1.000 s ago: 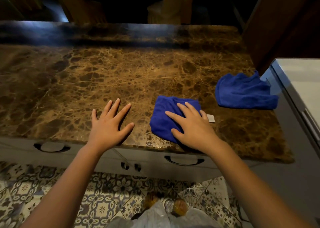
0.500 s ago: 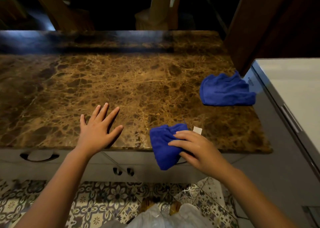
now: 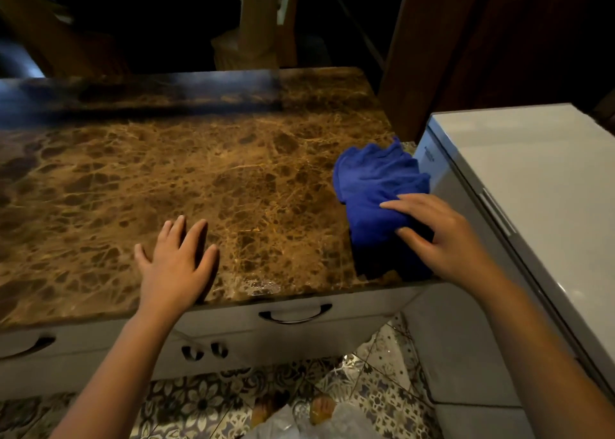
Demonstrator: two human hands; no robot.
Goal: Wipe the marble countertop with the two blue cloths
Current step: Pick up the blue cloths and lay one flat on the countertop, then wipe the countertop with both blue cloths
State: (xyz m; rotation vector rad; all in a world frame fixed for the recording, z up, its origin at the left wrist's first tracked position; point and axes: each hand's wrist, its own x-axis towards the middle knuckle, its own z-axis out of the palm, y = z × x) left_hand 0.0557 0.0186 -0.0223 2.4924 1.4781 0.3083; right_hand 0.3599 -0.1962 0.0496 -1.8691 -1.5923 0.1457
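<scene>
The brown marble countertop [image 3: 206, 179] fills the middle of the view. A crumpled blue cloth [image 3: 376, 169] lies at its right edge, against the white appliance. A second blue cloth [image 3: 369, 229] sits right in front of it, touching it, so the two read as one blue mass. My right hand [image 3: 446, 235] grips this nearer cloth between fingers and thumb near the counter's front right corner. My left hand [image 3: 176, 265] rests flat on the marble by the front edge, fingers spread, holding nothing.
A white appliance [image 3: 532, 185] stands flush against the counter's right side. Grey drawers with dark handles [image 3: 296, 315] run under the front edge. A dark wooden panel [image 3: 466, 39] rises at the back right. Patterned floor tiles [image 3: 199, 405] lie below.
My right hand has carried the nearer cloth from the front edge rightward, up to the other cloth. The view has shifted right. My left hand stays flat on the marble.
</scene>
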